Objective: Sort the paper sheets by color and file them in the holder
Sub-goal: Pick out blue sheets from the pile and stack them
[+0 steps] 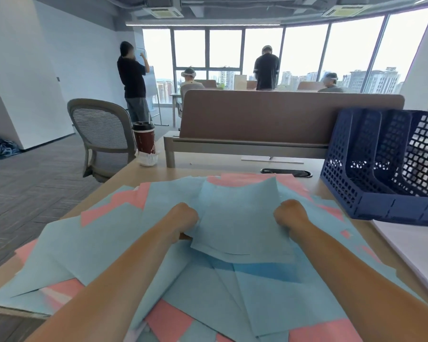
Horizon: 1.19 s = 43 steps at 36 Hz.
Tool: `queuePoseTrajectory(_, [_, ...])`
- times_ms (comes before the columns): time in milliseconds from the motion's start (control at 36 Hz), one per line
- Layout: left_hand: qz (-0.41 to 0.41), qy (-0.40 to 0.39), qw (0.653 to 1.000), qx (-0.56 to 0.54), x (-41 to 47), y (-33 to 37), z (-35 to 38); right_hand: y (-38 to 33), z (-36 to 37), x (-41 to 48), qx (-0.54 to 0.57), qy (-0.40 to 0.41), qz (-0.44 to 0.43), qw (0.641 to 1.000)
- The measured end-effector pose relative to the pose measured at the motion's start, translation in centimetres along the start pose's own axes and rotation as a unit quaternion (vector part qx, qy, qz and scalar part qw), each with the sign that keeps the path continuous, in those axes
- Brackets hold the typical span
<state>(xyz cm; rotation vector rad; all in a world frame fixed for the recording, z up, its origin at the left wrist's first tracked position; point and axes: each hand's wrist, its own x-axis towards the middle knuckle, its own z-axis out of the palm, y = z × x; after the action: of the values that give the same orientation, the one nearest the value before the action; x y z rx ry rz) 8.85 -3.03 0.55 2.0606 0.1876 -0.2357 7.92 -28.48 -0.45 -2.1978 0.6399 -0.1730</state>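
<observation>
Pinching: our left grip (183, 219) and right grip (290, 215) hold blue sheets (240, 218) | pink sheets (168, 322) underneath | holder (381, 208) at right

Bright daylight reaches me from windows (257, 50) far beyond left hand (183, 218) and right hand (290, 215); sky blown out. Soft shadow under blue sheet (240, 218) between them. Fisheye bends edges.

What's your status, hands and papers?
Left hand and right hand grip blue paper by its edges. Pink and blue sheets lie mixed beneath. Holder at right, unblocked.
</observation>
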Motion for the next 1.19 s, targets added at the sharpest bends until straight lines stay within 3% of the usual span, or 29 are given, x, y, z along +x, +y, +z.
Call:
queuePoseTrajectory(222, [-0.029, -0.003, 0.997, -0.068, -1.7, 0.2, 1.5, 0.8, 0.6, -0.9, -0.013, -0.043, -0.071, 0.996])
queuePoseTrajectory(389, [-0.013, 0.021, 0.999, 0.028, -0.3, 0.0, 2.4, 1.5, 0.4, -0.3, -0.083, -0.050, -0.117, 0.988])
queuePoseTrajectory(528, [0.020, 0.055, 0.998, 0.016, 0.1, 0.0, 3.0, 3.0, -0.6, -0.2, -0.276, -0.057, -0.089, 0.955])
queuePoseTrajectory(611, [0.031, 0.065, 0.997, -0.003, -0.3, 0.1, 3.4, 3.7, -0.7, -0.3, -0.275, -0.107, -0.042, 0.954])
queuePoseTrajectory(778, [0.028, 0.066, 0.997, -0.023, -1.7, -0.2, 3.9, 4.2, -2.0, -2.0, -0.286, -0.063, -0.067, 0.954])
queuePoseTrajectory(1083, [0.027, 0.043, 0.998, -0.026, -6.1, -1.7, 5.8, 5.3, -4.1, -6.6, -0.331, -0.149, -0.053, 0.930])
queuePoseTrajectory(1194, [0.051, 0.062, 0.997, 0.007, -7.6, -1.7, 7.0, 6.1, -4.6, -8.0, -0.330, -0.138, -0.077, 0.931])
